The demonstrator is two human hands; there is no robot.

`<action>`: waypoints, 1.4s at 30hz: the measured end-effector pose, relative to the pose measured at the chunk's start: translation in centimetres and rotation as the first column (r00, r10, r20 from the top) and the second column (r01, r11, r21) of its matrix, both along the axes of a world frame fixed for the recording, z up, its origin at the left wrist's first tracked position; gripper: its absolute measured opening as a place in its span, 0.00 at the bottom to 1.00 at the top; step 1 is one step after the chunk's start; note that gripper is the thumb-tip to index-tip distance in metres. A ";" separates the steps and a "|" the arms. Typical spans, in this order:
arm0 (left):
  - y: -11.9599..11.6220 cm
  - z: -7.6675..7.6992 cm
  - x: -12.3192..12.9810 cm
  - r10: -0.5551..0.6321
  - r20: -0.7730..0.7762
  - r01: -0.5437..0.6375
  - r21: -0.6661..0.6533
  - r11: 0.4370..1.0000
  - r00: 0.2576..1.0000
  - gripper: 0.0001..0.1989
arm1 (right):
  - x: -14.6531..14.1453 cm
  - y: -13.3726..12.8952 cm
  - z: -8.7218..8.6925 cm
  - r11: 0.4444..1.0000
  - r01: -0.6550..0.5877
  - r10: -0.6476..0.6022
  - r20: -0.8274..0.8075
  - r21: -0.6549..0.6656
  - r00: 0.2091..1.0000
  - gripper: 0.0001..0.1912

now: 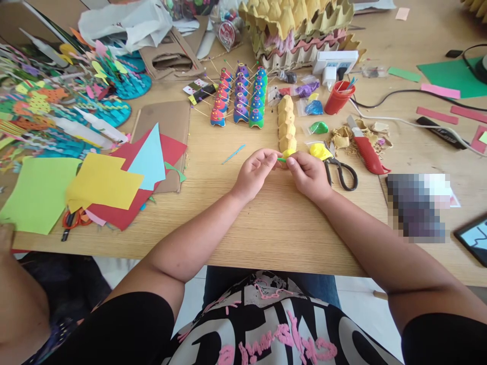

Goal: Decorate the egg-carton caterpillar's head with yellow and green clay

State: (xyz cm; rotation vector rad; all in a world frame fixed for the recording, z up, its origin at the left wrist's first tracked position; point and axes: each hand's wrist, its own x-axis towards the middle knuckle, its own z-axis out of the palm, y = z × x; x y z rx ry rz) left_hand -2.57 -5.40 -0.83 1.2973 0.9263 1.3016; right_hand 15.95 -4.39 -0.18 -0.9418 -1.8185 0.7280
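My left hand [255,174] and my right hand [309,175] meet over the table, fingertips pinching a small green piece [282,159] between them. Just beyond the hands, a plain yellowish egg-carton strip [286,124] lies upright on the wood, with bright yellow clay [289,152] at its near end. Another yellow lump [319,151] sits right of my right hand, beside black-handled scissors [342,172]. A thin blue stick [233,154] lies left of my left hand. Three painted caterpillars, red-blue [221,99], purple [241,94] and green-blue [258,99], stand behind.
Coloured paper [104,180] and crafts [110,76] fill the left, near another person's arm [23,299]. Egg trays [300,30] are stacked at the back. A red cup [339,97], red-handled knife [367,149], cables and a phone [474,238] lie right.
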 end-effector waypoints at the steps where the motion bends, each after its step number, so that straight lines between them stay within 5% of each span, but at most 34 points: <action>1: 0.0 0.0 0.0 -0.005 0.013 0.005 0.003 1.000 1.000 0.29 | 0.0 0.0 0.0 1.000 -0.010 0.010 -0.006 -0.004 1.000 0.32; 17: 0.0 0.0 0.0 0.065 0.013 -0.065 0.024 0.998 0.998 0.28 | -0.1 0.2 -0.5 0.998 0.018 -0.018 0.001 0.053 1.000 0.26; 27: 0.3 -1.0 -0.1 -0.001 -0.012 0.002 0.051 0.999 1.000 0.22 | 0.1 0.4 -0.4 1.000 -0.013 0.012 0.034 0.013 0.999 0.32; 42: 0.1 -0.8 0.0 0.057 -0.006 -0.057 0.019 0.998 0.998 0.24 | 0.3 0.3 -0.1 0.999 -0.025 0.025 -0.003 -0.040 1.000 0.34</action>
